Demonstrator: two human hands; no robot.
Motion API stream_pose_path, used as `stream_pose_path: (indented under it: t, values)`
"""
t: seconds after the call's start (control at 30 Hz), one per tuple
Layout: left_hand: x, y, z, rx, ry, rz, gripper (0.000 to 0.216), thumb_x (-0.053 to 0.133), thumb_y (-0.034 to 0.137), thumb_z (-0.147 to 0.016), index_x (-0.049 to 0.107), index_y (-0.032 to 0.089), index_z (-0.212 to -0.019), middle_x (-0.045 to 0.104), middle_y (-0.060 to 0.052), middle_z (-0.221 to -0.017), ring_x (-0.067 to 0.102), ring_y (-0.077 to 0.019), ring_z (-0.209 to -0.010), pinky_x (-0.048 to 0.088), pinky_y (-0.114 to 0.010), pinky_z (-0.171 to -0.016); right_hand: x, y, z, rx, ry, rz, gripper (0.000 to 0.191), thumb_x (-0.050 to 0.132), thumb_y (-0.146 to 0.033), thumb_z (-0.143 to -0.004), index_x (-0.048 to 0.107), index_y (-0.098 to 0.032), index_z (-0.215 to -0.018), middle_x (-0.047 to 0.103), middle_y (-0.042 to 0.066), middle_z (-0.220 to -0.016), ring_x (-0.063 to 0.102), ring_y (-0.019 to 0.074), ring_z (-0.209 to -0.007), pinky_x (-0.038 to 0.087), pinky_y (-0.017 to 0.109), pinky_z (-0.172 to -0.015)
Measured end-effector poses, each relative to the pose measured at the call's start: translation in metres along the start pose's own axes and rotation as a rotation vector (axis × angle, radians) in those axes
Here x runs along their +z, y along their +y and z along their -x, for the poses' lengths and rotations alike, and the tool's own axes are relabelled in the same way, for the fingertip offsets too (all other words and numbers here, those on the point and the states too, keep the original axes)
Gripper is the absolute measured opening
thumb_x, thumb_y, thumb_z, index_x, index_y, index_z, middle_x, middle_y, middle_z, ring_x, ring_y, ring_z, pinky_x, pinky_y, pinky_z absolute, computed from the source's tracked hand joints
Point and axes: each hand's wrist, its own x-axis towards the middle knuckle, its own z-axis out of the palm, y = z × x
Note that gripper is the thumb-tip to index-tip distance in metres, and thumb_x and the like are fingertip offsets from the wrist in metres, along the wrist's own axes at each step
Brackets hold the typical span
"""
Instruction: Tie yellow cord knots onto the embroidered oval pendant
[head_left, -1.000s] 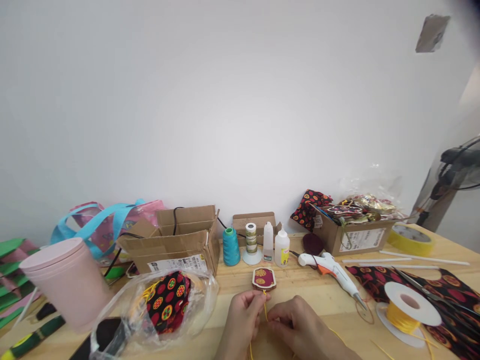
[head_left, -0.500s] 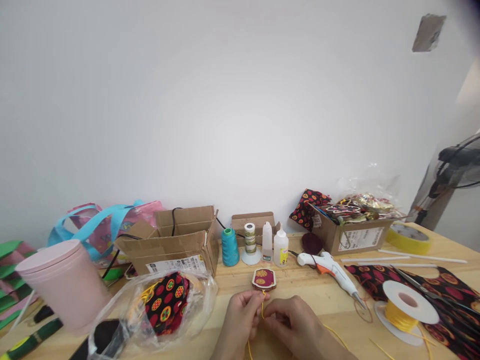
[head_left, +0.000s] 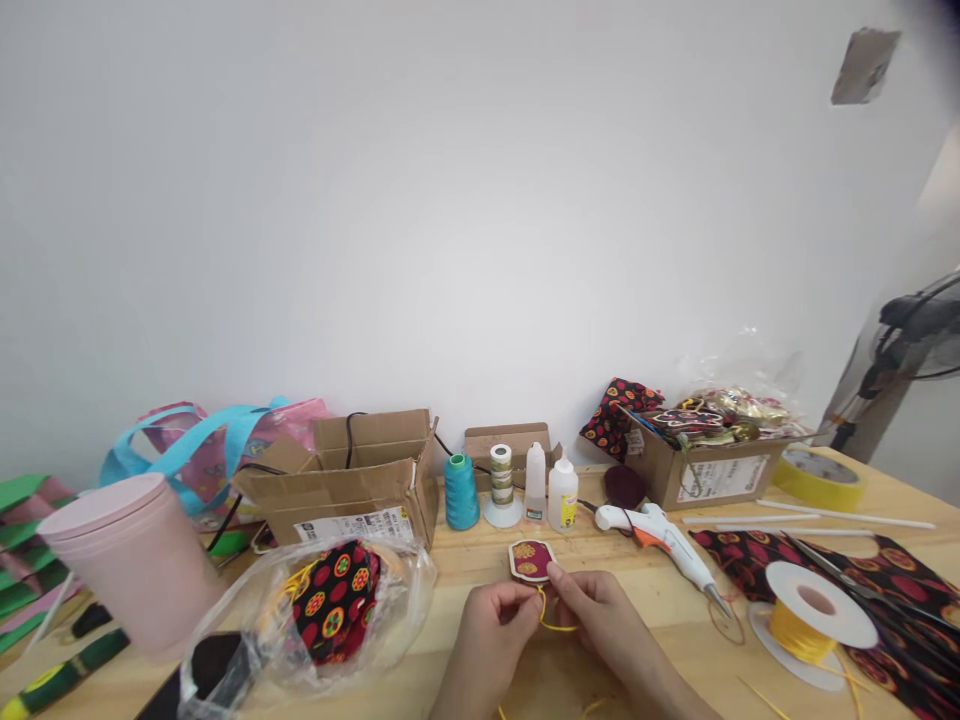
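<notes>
A small dark red pendant [head_left: 531, 560] with a pale scalloped edge and gold pattern is held up above the table, a yellow cord [head_left: 556, 627] hanging from its lower end. My left hand [head_left: 495, 635] pinches the cord just below the pendant. With thumb on the front face, my right hand [head_left: 596, 612] grips the pendant's lower right corner; its other fingers are partly hidden behind. The cord loops out between the two hands, and a loose end shows beneath my left hand.
A white glue gun [head_left: 664, 540] and a spool of yellow cord [head_left: 806, 635] lie to the right, near scissors [head_left: 840, 575] on patterned fabric. Glue bottles [head_left: 562, 495] and a teal thread cone [head_left: 461, 492] stand behind. At left are a plastic bag [head_left: 405, 590], cardboard box [head_left: 337, 500] and pink canister [head_left: 135, 570].
My right hand has moved up from the cord onto the pendant's lower right corner. The pendant has shifted slightly right and tilted, and the cord now bows out in a loop to the right.
</notes>
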Motion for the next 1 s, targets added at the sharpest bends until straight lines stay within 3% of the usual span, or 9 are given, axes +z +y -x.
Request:
stream_pose_path:
  t: [0.17,0.27,0.4,0.67,0.83,1.0]
  values:
    - [0.005,0.002,0.003,0.049,-0.035,-0.098,0.026,0.046,0.028,-0.068,0.061,0.012,-0.055,0.038,0.003,-0.049,0.03,-0.0096,-0.05,0.026,-0.02,-0.047,0.0,-0.002,0.0,0.149,0.016,-0.219,0.041,0.055,-0.048,-0.061,0.042,-0.017,-0.038,0.029,-0.009,-0.03,0.015,0.0023,-0.027,0.007,0.02,-0.033]
    - [0.007,0.001,0.004,0.07,-0.004,-0.199,0.028,0.044,0.026,-0.068,0.056,0.012,-0.047,0.027,0.004,-0.047,0.025,-0.0087,-0.047,0.02,-0.02,-0.043,0.001,-0.003,0.003,0.186,0.06,-0.345,0.037,0.057,-0.046,-0.059,0.046,-0.015,-0.04,0.032,-0.009,-0.03,0.017,0.0019,-0.027,0.007,0.02,-0.033]
    - [0.008,0.002,0.005,0.085,0.031,-0.239,0.027,0.044,0.022,-0.067,0.053,0.013,-0.043,0.026,0.004,-0.047,0.025,-0.0083,-0.046,0.018,-0.02,-0.043,0.001,-0.005,0.005,0.23,0.089,-0.416,0.035,0.059,-0.046,-0.057,0.052,-0.014,-0.044,0.03,-0.01,-0.028,0.015,0.0015,-0.027,0.006,0.02,-0.033]
    - [0.007,0.002,0.0,-0.079,0.04,0.009,0.023,0.051,0.031,-0.064,0.057,0.012,-0.053,0.044,0.004,-0.042,0.033,-0.007,-0.041,0.023,-0.018,-0.041,0.0,-0.005,0.003,0.229,0.017,-0.347,0.042,0.053,-0.055,-0.058,0.045,-0.017,-0.043,0.026,-0.011,-0.029,0.013,0.0014,-0.025,0.003,0.02,-0.031]
    - [0.003,0.004,0.0,-0.248,0.06,0.202,0.027,0.057,0.041,-0.057,0.055,0.014,-0.056,0.033,0.01,-0.035,0.017,-0.0027,-0.03,0.008,-0.018,-0.033,-0.008,-0.007,0.004,0.144,-0.178,-0.084,0.049,0.043,-0.059,-0.064,0.043,-0.016,-0.042,0.031,-0.008,-0.033,0.018,0.0027,-0.028,0.006,0.021,-0.033]
    - [-0.001,0.006,0.0,-0.324,0.057,0.324,0.025,0.059,0.039,-0.056,0.048,0.017,-0.055,0.022,0.013,-0.034,0.011,-0.0019,-0.03,0.004,-0.017,-0.031,-0.021,-0.013,0.008,0.001,-0.297,0.005,0.041,0.056,-0.046,-0.063,0.046,-0.014,-0.039,0.019,-0.009,-0.041,0.012,0.0041,-0.041,0.007,0.021,-0.039]
